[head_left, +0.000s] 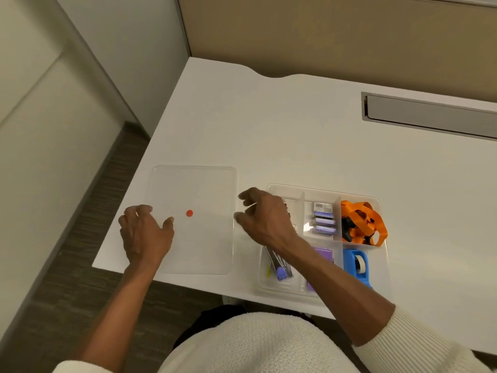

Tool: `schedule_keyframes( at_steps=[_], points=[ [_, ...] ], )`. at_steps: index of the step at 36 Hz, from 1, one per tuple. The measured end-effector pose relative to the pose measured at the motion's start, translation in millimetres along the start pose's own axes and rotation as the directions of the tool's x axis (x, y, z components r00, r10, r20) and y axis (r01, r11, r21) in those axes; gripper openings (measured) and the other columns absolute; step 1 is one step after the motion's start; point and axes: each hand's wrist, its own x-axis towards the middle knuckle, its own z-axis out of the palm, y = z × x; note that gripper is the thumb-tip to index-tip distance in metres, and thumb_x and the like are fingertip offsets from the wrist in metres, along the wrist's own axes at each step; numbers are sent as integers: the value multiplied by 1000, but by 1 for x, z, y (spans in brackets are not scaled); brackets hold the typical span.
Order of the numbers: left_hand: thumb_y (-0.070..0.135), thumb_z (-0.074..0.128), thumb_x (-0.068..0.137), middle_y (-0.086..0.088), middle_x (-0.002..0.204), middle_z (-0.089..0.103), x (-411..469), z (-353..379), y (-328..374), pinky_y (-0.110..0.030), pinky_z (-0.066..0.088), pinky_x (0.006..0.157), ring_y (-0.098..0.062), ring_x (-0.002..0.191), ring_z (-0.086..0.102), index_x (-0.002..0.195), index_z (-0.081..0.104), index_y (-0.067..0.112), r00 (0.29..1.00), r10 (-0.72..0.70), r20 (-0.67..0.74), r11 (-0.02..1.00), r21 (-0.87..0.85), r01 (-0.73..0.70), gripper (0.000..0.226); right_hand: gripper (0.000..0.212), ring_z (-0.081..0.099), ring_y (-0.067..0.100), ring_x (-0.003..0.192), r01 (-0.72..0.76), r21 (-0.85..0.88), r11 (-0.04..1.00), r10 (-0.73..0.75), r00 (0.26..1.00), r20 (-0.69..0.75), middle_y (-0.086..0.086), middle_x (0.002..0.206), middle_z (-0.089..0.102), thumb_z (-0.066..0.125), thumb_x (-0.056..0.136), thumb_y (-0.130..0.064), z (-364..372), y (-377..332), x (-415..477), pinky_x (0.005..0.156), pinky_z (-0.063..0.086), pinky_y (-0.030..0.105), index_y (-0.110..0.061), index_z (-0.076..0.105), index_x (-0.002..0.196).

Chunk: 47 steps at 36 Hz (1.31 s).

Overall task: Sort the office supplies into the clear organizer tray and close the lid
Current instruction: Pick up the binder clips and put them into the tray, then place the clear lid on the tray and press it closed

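- one clear lid [204, 238] lying flat on the white desk [282, 135], left of the organizer tray [322, 190], one red dot on it
- left hand [144, 235] spread on the lid's left edge; right hand [265, 218] loose, fingers apart, gripping nothing
- tray's got three staple boxes [324, 218], one orange lanyard [361, 222], one blue tape dispenser [357, 265]

The desk [269, 125] is white. The lid [193, 243] is clear with one red dot [189, 213]. In the clear tray [322, 189]: orange ribbon [363, 219], blue tape dispenser [356, 265], purple boxes [324, 220].
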Motion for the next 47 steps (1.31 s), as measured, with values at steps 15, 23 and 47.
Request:
schedule_keyframes(
  at_steps=[15, 23, 47],
  points=[
    [51, 80, 83, -26, 146, 49, 23, 1, -6, -56, 50, 103, -44, 135, 47, 144, 40, -2, 972, -95, 213, 995, 26, 92, 90, 97, 53, 33, 132, -353, 119, 928, 329, 926, 185, 12, 139, 57, 85, 76, -30, 75, -26, -14, 105, 54, 47, -12, 32, 156],
    [53, 88, 74, -26, 149, 46, 31, -5, -11, -59, 47, 106, -45, 139, 43, 145, 40, 2, 964, -202, 172, 969, -107, 222, 99, 92, 46, 29, 134, -429, 352, 832, 395, 903, 169, 9, 143, 46, 85, 70, -50, 72, -40, -20, 107, 49, 47, -25, 40, 146],
    [55, 93, 64, -15, 134, 55, -20, -11, 124, -50, 54, 98, -33, 125, 50, 136, 50, 10, 936, 352, 8, 897, -288, -335, 95, 54, 71, 13, 101, -441, 451, 776, 565, 804, -186, -4, 112, 73, 79, 90, -34, -39, 39, -113, 95, 60, 34, -20, 61, 139]
  ],
)
